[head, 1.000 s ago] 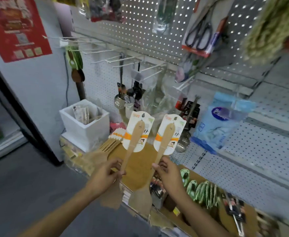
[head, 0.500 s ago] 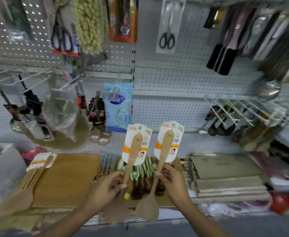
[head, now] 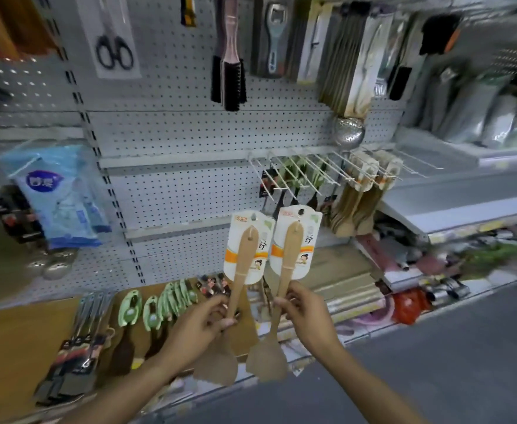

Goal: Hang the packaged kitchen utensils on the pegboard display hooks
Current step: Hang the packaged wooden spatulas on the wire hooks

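From the head view, a grey pegboard [head: 190, 133] wall carries scissors [head: 114, 53], brushes and a row of display hooks [head: 306, 172], some holding packaged wooden spatulas. Below, the shelf [head: 21, 347] bears green peelers [head: 153, 307] and other utensils. The left hand [head: 196, 327] grips the left spatula [head: 241, 280] by its handle; the right hand [head: 307, 313] grips the right spatula [head: 287, 264] alike, both upright, cards uppermost, just below the hooks. Since half a second ago the view has swung rightward, bringing the hooks nearer the spatulas.
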### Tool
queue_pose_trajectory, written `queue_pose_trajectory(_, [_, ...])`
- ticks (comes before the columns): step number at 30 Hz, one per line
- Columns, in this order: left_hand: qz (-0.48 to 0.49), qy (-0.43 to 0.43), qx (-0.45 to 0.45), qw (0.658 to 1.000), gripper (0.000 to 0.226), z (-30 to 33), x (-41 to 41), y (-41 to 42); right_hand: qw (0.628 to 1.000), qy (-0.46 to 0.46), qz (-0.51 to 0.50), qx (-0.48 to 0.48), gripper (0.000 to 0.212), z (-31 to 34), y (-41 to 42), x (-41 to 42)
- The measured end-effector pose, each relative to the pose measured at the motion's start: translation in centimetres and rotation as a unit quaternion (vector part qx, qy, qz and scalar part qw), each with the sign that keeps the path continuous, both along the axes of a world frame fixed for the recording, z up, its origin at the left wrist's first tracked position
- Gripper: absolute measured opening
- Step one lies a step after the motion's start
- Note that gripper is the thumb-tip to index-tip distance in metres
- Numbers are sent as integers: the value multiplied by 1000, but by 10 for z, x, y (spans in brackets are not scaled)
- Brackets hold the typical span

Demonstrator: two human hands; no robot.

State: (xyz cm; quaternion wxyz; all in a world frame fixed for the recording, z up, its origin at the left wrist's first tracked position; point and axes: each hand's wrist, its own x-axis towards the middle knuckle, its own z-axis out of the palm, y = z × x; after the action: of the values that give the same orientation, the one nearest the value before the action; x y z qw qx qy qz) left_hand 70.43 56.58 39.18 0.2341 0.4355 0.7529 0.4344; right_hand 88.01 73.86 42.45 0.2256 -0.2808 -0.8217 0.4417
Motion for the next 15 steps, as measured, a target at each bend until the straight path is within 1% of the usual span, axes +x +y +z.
queue_pose_trajectory(5, [-30,3,-1,1000,20,-1,47,60,1000,-11,-26,13,5,-7,58,58])
queue_pose_trajectory(8, [-41,4,-1,999,18,1,67,89,998,-16,-55,15,8,-8,86,84])
queue_pose_trajectory(11, [-71,-2,-4,997,25,3,83,116,997,-9,-72,6,9,-9,110,104])
queue_pose_trajectory(15, [-92,3,-11,996,18,5,94,152,995,-2,-94,-10,7,-13,140,119])
